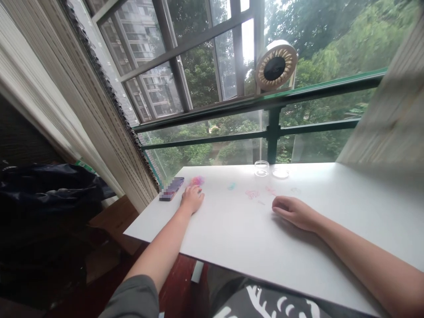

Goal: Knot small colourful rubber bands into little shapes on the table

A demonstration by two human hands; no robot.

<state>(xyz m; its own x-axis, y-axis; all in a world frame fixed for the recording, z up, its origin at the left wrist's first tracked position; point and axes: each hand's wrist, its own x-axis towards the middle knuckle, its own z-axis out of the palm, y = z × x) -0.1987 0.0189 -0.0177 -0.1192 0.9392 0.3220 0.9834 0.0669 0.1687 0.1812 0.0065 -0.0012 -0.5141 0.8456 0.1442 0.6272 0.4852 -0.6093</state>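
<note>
One left hand [192, 198] at colourful pile [197, 180], right hand [294, 212] — inside tabletop [232, 234] edges

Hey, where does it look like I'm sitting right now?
Probably a home balcony or window nook: a white table stands against a green railing, with a curtain beside it and trees outside.

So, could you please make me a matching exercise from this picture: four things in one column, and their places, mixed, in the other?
1. Fan
2. Jar
3. Left hand
4. Teal bits

A. Right by the pink-orange bits
B. Between the pink-orange bits and the jar, from left to right
C. Above the green rail
D. Just left of the clear lid

Pairs: 1-C, 2-D, 3-A, 4-B
</note>
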